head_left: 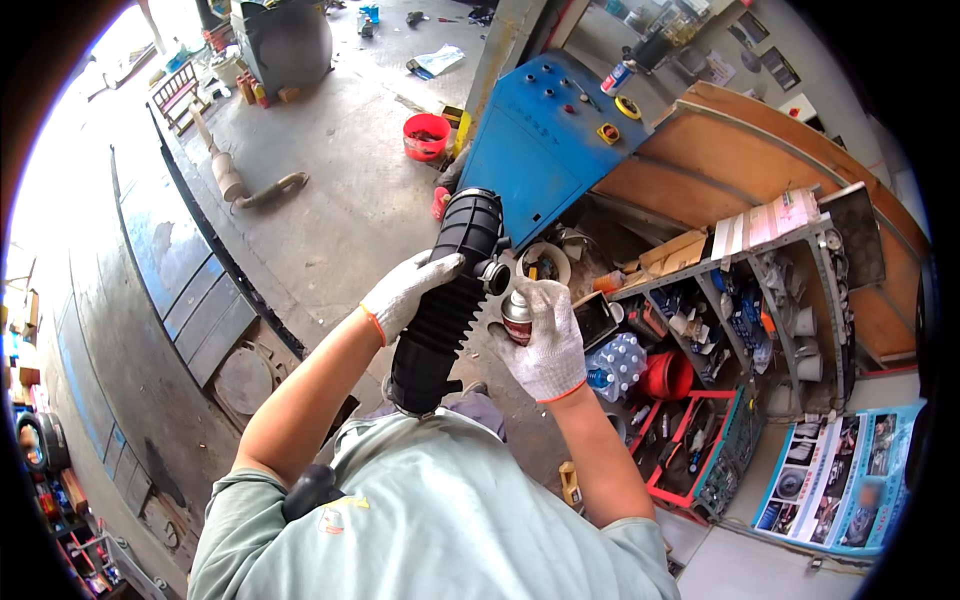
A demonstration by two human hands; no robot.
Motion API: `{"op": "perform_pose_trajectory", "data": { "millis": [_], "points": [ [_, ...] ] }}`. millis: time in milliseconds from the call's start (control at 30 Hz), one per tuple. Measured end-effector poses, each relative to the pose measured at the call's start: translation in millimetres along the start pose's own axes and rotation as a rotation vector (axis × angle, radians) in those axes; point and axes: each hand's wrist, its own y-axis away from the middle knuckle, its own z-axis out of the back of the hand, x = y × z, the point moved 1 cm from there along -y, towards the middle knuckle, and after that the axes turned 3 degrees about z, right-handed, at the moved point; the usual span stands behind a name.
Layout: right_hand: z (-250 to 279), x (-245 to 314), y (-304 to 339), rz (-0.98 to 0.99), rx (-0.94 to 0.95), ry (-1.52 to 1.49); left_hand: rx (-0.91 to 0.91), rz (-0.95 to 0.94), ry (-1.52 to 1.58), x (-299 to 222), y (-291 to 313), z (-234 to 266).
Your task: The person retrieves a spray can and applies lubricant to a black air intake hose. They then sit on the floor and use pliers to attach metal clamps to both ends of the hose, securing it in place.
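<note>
My left hand (413, 288), in a white glove with an orange cuff, is closed round a black ribbed air intake hose (440, 315). The hose stands lengthwise in front of my chest. Its far end carries a metal clamp, and a short side port (492, 277) sticks out to the right. My right hand (545, 345), gloved the same way, grips a spray can (517, 318) with a dark red and silver body, just right of the hose. Fingers cover most of the can and its top. Can and hose look apart.
Beyond the hose stands a blue control cabinet (545, 130). Right of me are a metal shelf (700, 265) with parts, a red tool tray (690, 440) and bundled plastic bottles (617, 365). A red bucket (426, 137) and an exhaust muffler (230, 178) are on the floor; a lift platform (170, 290) lies left.
</note>
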Motion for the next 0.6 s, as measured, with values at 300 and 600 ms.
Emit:
{"op": "perform_pose_trajectory", "data": {
  "millis": [300,600],
  "points": [
    [-2,-22,-35,0.136,0.003,0.148,-0.029,0.059,0.118,-11,-11,7],
    [-18,-19,-45,0.115,-0.104,0.155,0.011,0.15,0.361,-7,-20,11]
  ]
}}
